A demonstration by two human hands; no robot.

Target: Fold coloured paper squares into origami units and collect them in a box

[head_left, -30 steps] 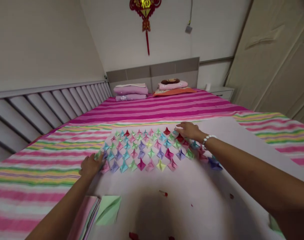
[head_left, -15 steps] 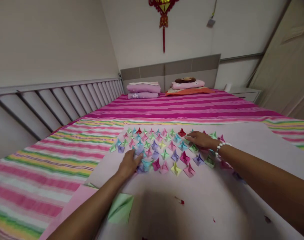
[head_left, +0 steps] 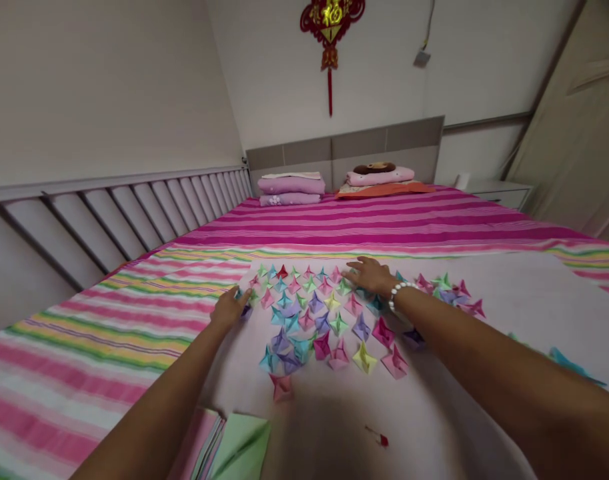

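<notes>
Rows of small folded paper pieces [head_left: 339, 325] with pointed corners, in pink, green, blue, purple, yellow and red, stand on a large pale sheet [head_left: 324, 407]. At the left end of the rows my left hand [head_left: 227, 308] rests with thumb and fingers apart, beside a dark purple piece [head_left: 245, 311] and a teal one partly hidden by the fingers. My right hand [head_left: 371, 275], a white bead bracelet on its wrist, reaches over the back rows with its fingers stretched out. It covers some pieces there. A pink piece [head_left: 282, 387] sits alone in front.
Near my left forearm lie a stack of coloured paper [head_left: 207, 443] and a creased green sheet [head_left: 241, 447]. A small red-tipped item [head_left: 379, 437] lies in front. More folded pieces [head_left: 449, 291] cluster to the right. A slatted rail [head_left: 134, 213] borders the striped bed.
My left hand has moved left and away from the front blue pieces to the rows' left end. My right hand has shifted left along the back rows. The view has tilted up slightly.
</notes>
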